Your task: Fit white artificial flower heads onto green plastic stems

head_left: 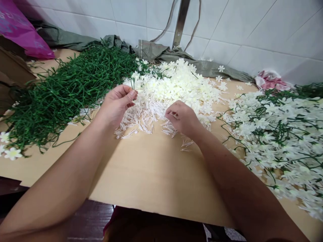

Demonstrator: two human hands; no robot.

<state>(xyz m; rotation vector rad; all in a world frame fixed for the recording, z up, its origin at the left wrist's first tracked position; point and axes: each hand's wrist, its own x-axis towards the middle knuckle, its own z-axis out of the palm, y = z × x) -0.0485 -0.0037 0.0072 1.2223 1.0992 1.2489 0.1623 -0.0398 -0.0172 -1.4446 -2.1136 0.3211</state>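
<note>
My left hand (118,102) pinches a green stem (133,83), with a white flower head (135,74) at the top of it. To its right, my right hand (180,116) has its fingers closed low over the loose white stamen pieces (145,117); whatever is between the fingertips is too small to make out. Behind both hands lies a heap of white blossoms (181,80). A large pile of green stems (75,84) is left of my left hand. The two hands are apart.
On the right of the brown tabletop (151,168) lies a pile of white flowers on stems (285,134). A pink bag (25,33) and a cardboard box (12,67) are at the left. Grey-green cloth (214,69) and a red-and-white cloth (272,80) lie along the tiled wall.
</note>
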